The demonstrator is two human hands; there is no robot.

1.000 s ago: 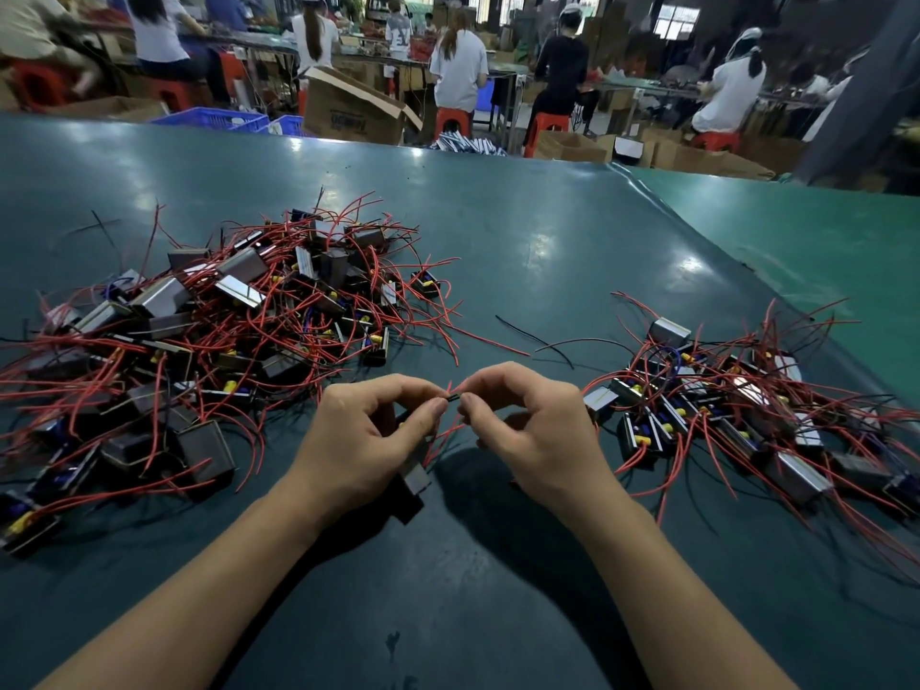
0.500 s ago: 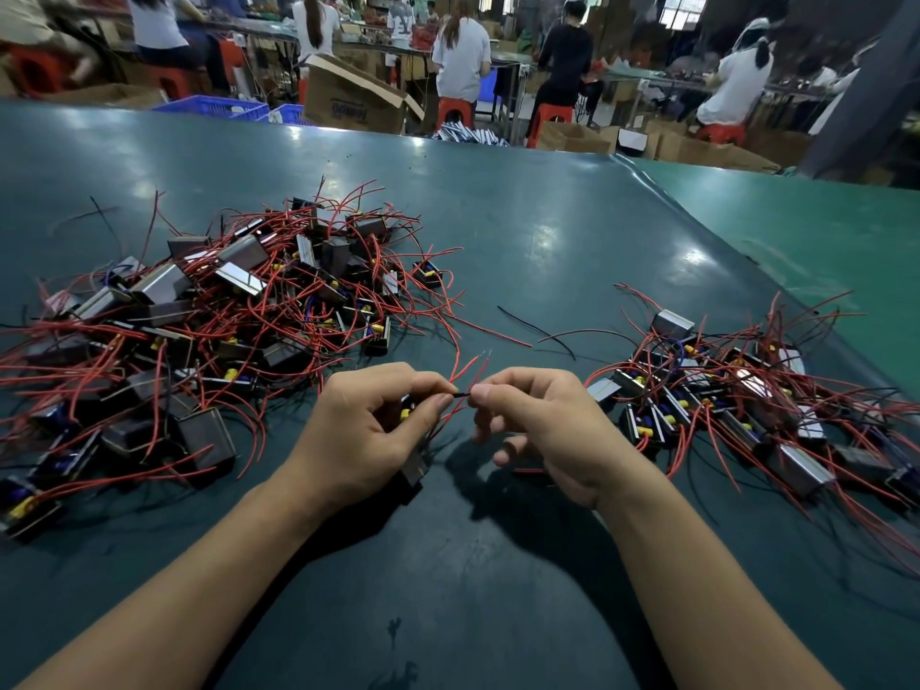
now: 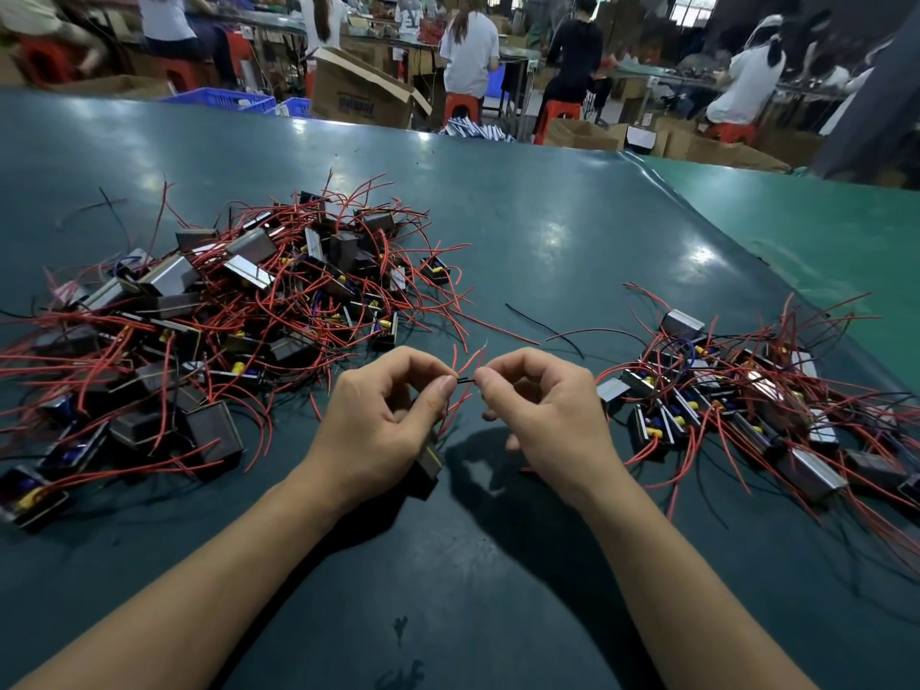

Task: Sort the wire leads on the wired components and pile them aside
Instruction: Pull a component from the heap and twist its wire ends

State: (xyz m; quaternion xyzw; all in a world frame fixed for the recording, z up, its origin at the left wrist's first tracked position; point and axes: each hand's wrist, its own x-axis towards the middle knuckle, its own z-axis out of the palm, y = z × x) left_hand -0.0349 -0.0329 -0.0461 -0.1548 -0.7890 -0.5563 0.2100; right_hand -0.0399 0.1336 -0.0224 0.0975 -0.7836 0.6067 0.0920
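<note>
A short black lead (image 3: 465, 381) is being pinched at both ends, just above the table (image 3: 498, 565), btwn thumb and forefinger of the left hand (image 3: 383, 425) and right hand (image 3: 542, 410). The wired component (image 3: 429, 465) is being held under the left palm, mostly hidden; its red leads (image 3: 465, 371) are sticking up btwn the hands. A big tangled pile of components (image 3: 209, 331) is lying to the left, a smaller pile (image 3: 747, 400) to the right. Seated workers (image 3: 470, 52) and a cardboard box (image 3: 363, 92) are being seen beyond the table's far edge.
</note>
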